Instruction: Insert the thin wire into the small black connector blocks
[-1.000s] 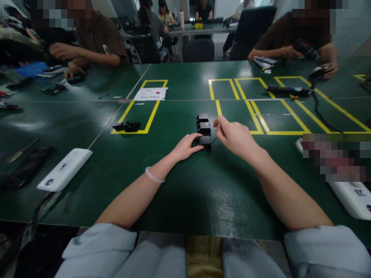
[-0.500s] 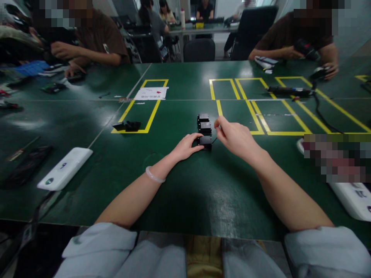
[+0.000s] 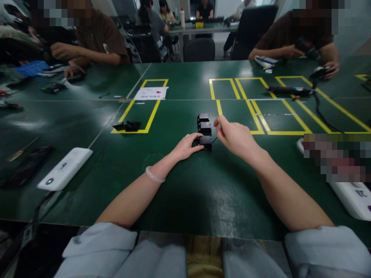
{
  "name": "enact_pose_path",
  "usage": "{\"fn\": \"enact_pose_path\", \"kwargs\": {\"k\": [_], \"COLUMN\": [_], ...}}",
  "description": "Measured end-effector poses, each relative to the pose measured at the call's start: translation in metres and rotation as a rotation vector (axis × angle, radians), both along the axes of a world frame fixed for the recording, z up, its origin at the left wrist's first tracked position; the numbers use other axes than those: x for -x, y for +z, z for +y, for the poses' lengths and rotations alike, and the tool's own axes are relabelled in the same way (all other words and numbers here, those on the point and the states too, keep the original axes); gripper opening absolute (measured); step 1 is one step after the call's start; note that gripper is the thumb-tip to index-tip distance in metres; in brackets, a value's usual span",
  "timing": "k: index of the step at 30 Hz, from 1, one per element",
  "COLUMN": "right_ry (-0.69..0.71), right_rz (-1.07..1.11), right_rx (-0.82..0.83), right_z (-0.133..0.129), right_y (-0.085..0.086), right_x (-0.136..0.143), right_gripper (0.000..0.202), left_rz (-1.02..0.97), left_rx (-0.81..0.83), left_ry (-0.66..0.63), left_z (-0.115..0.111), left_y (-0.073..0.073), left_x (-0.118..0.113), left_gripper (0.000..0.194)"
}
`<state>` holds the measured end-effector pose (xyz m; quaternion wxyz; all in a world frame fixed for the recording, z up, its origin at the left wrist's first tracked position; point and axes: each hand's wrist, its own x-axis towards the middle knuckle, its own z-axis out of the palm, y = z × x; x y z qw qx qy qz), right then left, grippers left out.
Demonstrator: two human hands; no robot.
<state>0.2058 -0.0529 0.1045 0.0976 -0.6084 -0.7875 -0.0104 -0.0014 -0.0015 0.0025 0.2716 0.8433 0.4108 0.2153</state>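
Three small black blocks stand in a column on the green table. My left hand grips the nearest black block from its left side, between thumb and fingers. The middle black block and the far black block sit just beyond it. My right hand is closed in a pinch at the right of the blocks. A thin dark tool runs from its fingers to the right side of the nearest block; most of it is hidden.
Yellow tape outlines mark the far half of the table. Inside one lie a paper sheet and a black part. A white device lies left, another right. Two people sit opposite, one holding a power tool.
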Motion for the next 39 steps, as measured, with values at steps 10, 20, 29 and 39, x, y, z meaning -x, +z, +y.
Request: {"fn": "enact_pose_path", "kwargs": {"k": [10,20,29,39], "right_ry": [-0.015,0.000,-0.006,-0.007], "right_rz": [-0.066,-0.077,-0.115,-0.100], "right_rx": [-0.024,-0.019,-0.019,-0.036], "right_z": [0.0007,-0.0029,-0.0030,-0.0029], "right_y": [-0.0014,0.0029,0.0040,0.0018], "right_x": [0.0005,0.0029,0.0037,0.0043], "right_gripper": [0.033,0.033,0.034,0.038], "left_rz": [-0.014,-0.011,-0.001,-0.006], "left_rx": [-0.017,-0.010,0.000,-0.031], "left_ry": [-0.005,0.002,0.006,-0.009], "left_z": [0.0017,0.0008,-0.0002,0.0010], "left_y": [-0.0044,-0.0020,-0.0004,-0.0033], "left_x": [0.0006,0.0000,0.0000,0.0008], "left_gripper": [0.043,0.044,0.044,0.044]}}
